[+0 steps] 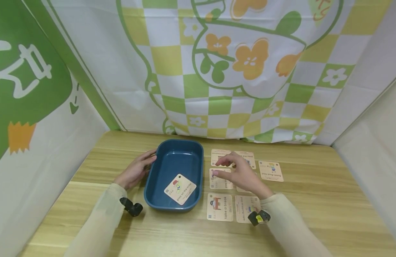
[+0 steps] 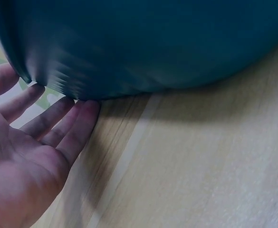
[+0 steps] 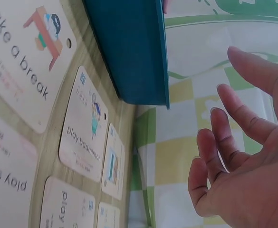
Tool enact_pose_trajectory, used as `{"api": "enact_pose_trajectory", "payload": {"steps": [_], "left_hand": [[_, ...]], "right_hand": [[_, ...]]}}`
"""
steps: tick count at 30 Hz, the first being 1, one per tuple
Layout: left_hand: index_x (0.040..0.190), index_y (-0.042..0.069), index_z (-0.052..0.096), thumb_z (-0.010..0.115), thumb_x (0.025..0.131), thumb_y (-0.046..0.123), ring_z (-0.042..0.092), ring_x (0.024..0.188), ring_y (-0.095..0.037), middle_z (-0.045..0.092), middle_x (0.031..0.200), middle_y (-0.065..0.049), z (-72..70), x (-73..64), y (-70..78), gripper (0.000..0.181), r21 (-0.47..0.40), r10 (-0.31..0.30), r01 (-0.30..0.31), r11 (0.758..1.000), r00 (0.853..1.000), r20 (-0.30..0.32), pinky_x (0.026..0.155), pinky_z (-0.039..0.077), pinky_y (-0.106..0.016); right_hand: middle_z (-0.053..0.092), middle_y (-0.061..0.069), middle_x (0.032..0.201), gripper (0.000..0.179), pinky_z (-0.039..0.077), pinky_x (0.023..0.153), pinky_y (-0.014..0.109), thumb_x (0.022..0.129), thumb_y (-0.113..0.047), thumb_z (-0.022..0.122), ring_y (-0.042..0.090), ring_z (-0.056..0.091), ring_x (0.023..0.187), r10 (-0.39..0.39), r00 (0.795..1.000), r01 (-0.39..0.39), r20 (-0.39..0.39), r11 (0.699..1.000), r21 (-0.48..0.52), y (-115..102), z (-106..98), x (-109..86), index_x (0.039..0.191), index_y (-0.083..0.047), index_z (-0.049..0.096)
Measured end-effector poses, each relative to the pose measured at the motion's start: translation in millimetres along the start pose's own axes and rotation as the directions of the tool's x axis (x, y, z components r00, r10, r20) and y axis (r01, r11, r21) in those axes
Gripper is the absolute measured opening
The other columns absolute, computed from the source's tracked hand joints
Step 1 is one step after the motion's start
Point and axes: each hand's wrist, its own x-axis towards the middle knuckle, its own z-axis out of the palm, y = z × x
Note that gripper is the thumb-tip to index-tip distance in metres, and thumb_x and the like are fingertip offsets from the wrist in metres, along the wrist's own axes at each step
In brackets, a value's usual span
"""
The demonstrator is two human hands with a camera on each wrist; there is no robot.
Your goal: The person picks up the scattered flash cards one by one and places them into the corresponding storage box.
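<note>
My left hand point(image 1: 138, 169) is at the left side of a deep blue plastic tray point(image 1: 147, 187); in the left wrist view its nearly straight fingers point(image 2: 79, 130) touch the tray's outer wall. Inside the tray a white square card point(image 1: 181, 191) reading "play on the slide" lies tilted. To the right, my right hand point(image 1: 241, 175) hovers over rows of picture cards, fingers loosely bent and holding nothing. Beneath its fingertips lies a "play badminton" card point(image 3: 84, 128). A "take a break" card point(image 1: 219, 207) sits closest to the tray's near right corner.
Several more cards lie on the wooden table point(image 1: 329, 214), among them one at the far right point(image 1: 271, 171) and one by the right wrist point(image 1: 244, 207). Behind the table hangs a checkered curtain point(image 1: 217, 103); white fabric point(image 1: 374, 150) stands at the sides.
</note>
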Motion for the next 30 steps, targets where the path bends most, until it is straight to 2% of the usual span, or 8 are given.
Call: {"api": "enact_pose_trajectory", "payload": {"steps": [5, 9, 21, 30], "left_hand": [[0.161, 0.003, 0.02, 0.043, 0.11, 0.029, 0.037, 0.143, -0.038, 0.026, 0.163, -0.022, 0.4, 0.2, 0.4, 0.062, 0.002, 0.0, 0.0, 1.0, 1.0, 0.004, 0.119, 0.028, -0.053], [0.161, 0.004, 0.02, 0.044, 0.11, 0.029, 0.036, 0.143, -0.039, 0.026, 0.163, -0.022, 0.1, 0.4, 0.5, 0.062, 0.005, 0.002, -0.002, 1.0, 1.0, 0.008, 0.119, 0.027, -0.053], [0.161, 0.003, 0.02, 0.044, 0.11, 0.029, 0.036, 0.143, -0.039, 0.027, 0.162, -0.023, -0.7, 0.3, -0.4, 0.062, 0.005, 0.004, -0.004, 1.0, 1.0, 0.012, 0.119, 0.027, -0.054], [0.161, 0.003, 0.019, 0.044, 0.11, 0.029, 0.036, 0.143, -0.039, 0.027, 0.163, -0.022, -1.5, 0.2, -0.2, 0.063, -0.001, 0.004, -0.004, 1.0, 1.0, 0.019, 0.118, 0.028, -0.054]], "right_hand": [[0.062, -0.001, 0.102, 0.024, 0.045, 0.088, 0.047, 0.086, -0.027, 0.083, 0.026, 0.055, 0.1, -0.008, 1.0, 0.008, -0.019, 1.0, -0.026, 4, -7, -8.8, 0.105, -0.016, 0.074], [0.064, 0.004, 0.106, 0.023, 0.045, 0.089, 0.046, 0.087, -0.027, 0.083, 0.02, 0.055, 0.1, 0.003, 1.0, -0.005, -0.031, 0.999, -0.036, 10, -14, -14.8, 0.105, -0.017, 0.074], [0.066, 0.003, 0.109, 0.026, 0.045, 0.088, 0.051, 0.087, -0.027, 0.082, 0.034, 0.057, 0.105, 0.049, 0.997, -0.052, -0.056, 0.997, -0.054, 23, -38, -28.4, 0.107, -0.012, 0.074], [0.067, 0.004, 0.114, 0.025, 0.043, 0.087, 0.044, 0.089, -0.027, 0.081, 0.034, 0.057, 0.106, 0.061, 0.995, -0.069, -0.079, 0.993, -0.096, 27, -53, -36.1, 0.106, -0.012, 0.073]]}}
